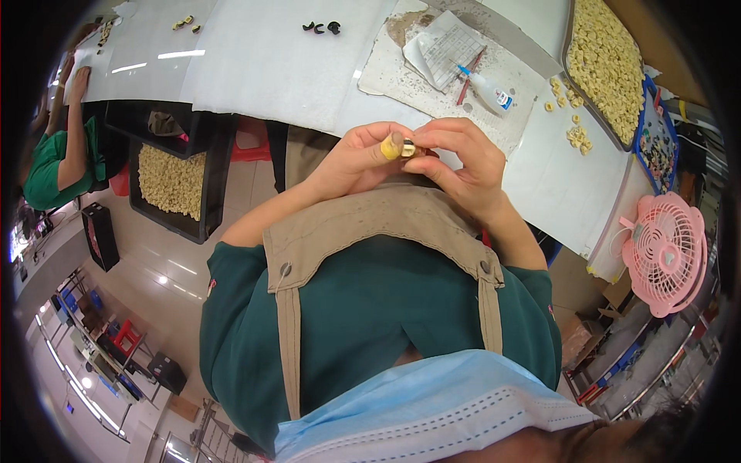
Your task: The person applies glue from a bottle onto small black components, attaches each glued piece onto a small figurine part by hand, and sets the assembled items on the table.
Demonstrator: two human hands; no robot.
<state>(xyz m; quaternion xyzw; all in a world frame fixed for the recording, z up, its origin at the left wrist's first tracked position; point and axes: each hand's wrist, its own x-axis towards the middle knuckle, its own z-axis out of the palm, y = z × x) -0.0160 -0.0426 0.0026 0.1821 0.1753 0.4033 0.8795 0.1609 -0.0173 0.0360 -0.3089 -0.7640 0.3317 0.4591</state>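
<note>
Both hands meet in front of my chest at the table's near edge. My left hand (356,160) is closed in a pinch on a small cream-and-black piece (408,147); a yellow wrap (390,148) sits around its thumb. My right hand (468,163) grips the same piece from the other side, its fingers bent and closed. The fingers partly cover the piece, so its full shape cannot be made out. Beyond the hands lies a white glue bottle (492,92) with a blue nozzle, on a stained board (394,71).
Papers (444,50) and a red stick (471,76) lie by the bottle. Small cream pieces fill a tray (570,62) at right, with several loose nearby. A blue tray (642,147) and pink fan (665,255) stand right. Another person's arm (75,131) is far left.
</note>
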